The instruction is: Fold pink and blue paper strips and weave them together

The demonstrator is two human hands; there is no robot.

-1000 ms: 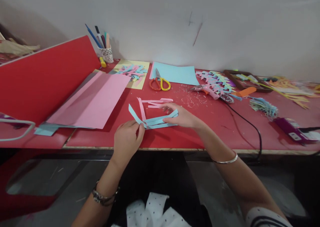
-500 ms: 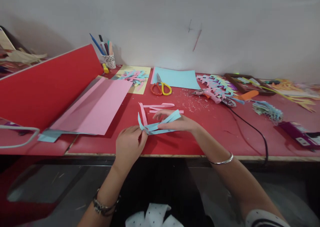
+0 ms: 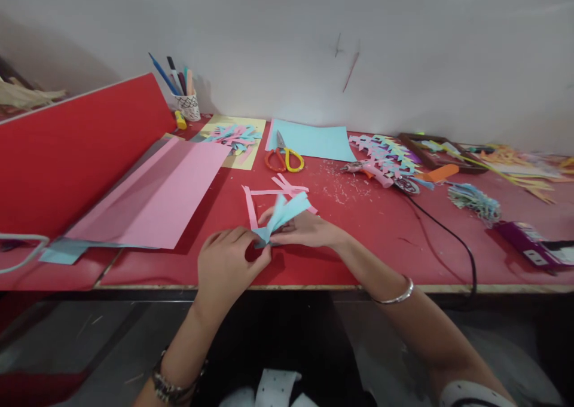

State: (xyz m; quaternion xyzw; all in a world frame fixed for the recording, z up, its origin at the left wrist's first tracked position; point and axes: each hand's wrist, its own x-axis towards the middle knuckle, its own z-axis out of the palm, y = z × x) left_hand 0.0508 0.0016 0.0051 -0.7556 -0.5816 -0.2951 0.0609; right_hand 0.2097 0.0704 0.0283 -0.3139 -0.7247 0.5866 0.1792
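Note:
Light blue paper strips are bunched between my two hands, low over the front of the red table. My left hand pinches their near left end between thumb and fingertips. From the right, my right hand grips the same strips, its fingers partly hidden behind them. Pink paper strips lie just beyond my hands, some crossing each other, and one runs down toward the blue strips. Farther back rest scissors with one red and one yellow handle loop.
Pink paper sheets lie at left beside a raised red panel. Behind are a pen cup, paper scraps and a blue sheet. At right, a glue gun trails a black cord near a purple box.
The blue strips' free ends have swung upward and bunched together. My right hand has moved slightly left, closer to the left. Some pink strips behind have shifted and now cross.

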